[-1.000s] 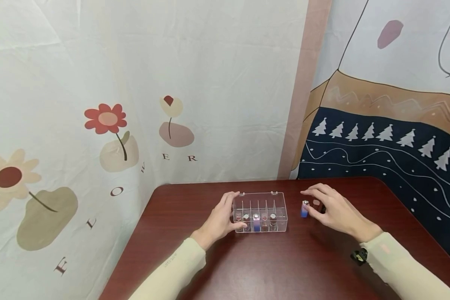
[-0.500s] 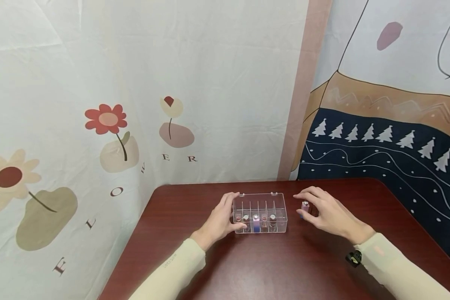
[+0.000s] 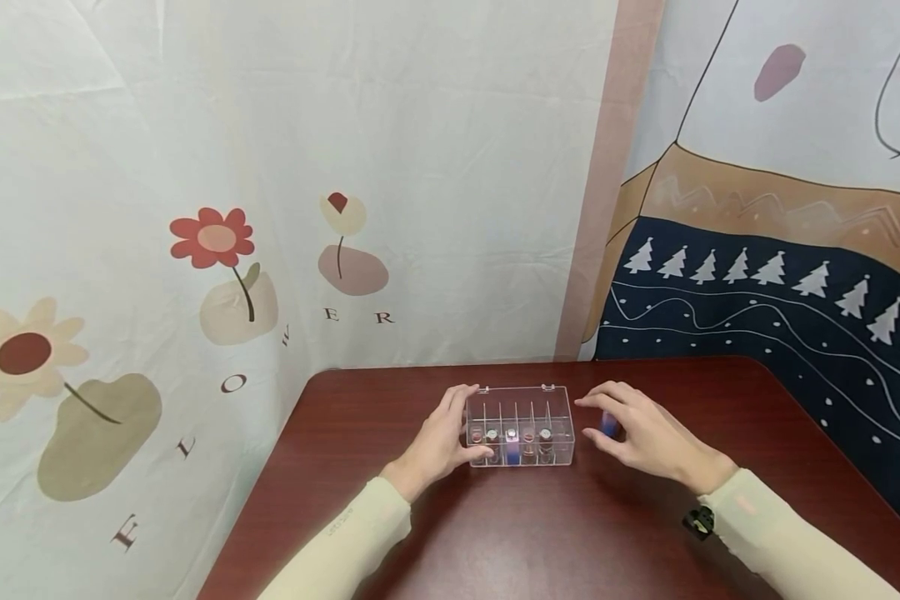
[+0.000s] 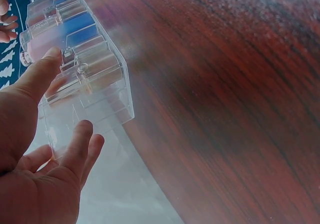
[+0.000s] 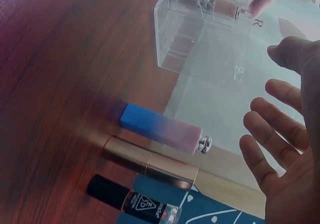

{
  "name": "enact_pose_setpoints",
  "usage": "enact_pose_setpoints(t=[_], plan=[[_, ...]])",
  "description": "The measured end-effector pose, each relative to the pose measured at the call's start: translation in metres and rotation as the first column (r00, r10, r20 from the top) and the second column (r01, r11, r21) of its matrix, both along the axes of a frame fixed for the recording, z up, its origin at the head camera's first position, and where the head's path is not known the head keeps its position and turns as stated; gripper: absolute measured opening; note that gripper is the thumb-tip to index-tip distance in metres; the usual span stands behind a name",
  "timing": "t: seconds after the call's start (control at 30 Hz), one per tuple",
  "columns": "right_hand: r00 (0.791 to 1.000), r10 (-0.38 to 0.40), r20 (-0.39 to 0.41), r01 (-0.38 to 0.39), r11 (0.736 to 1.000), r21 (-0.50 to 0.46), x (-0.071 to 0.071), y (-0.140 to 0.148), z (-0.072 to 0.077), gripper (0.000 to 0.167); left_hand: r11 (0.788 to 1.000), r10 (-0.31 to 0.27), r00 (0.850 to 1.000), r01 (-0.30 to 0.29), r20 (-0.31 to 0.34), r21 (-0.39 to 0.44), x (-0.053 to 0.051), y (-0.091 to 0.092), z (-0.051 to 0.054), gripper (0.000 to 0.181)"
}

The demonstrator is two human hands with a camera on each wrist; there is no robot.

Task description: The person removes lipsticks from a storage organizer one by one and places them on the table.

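Observation:
My left hand (image 3: 437,439) grips the left end of a clear divided box (image 3: 559,401), thumb at the front and fingers behind. Several small lipstick tubes stand in its front compartments, among them a pink-and-blue one (image 3: 513,452). Just right of the box, my right hand (image 3: 648,433) hovers with fingers spread and nothing in them. In the right wrist view, a blue-and-pink lipstick (image 5: 160,126), a bronze tube (image 5: 150,162) and a black tube (image 5: 131,199) stand in a row near that hand, apart from it. In the head view the hand mostly hides them.
A dark red wooden table (image 3: 495,533) bears everything. Pale cloth with printed flowers (image 3: 457,208) hangs behind it, and navy cloth with white trees (image 3: 757,308) borders its right side.
My right hand has shifted left toward the box, passing in front of the loose tubes and covering more of them. My left hand and the box keep their place.

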State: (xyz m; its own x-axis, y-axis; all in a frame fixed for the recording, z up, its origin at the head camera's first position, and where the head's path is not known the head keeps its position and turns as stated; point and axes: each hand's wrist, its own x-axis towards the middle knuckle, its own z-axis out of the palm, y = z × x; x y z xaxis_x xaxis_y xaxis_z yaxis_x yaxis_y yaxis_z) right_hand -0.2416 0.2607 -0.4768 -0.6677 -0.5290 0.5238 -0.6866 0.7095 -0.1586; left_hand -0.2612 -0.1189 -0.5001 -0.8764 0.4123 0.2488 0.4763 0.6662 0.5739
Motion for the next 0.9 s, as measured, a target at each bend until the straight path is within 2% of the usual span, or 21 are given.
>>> enact_pose_setpoints(t=[0.27,0.57,0.9], plan=[[0.999,0.034,-0.022,-0.034,0.999,0.02,0.0,-0.008,-0.001,0.047,1.0,0.002,1.0,-0.002,0.014,0.007,0.0,0.0,0.001,0.107],[0.995,0.094,-0.024,-0.093,0.995,0.018,0.001,-0.018,-0.003,0.046,1.0,0.0,1.0,0.0,0.001,-0.001,0.001,0.0,0.001,0.107],[0.987,0.15,0.057,-0.15,0.989,0.008,0.001,-0.033,-0.004,0.048,1.0,-0.015,0.999,0.015,-0.032,0.004,0.001,0.0,-0.001,0.107]])
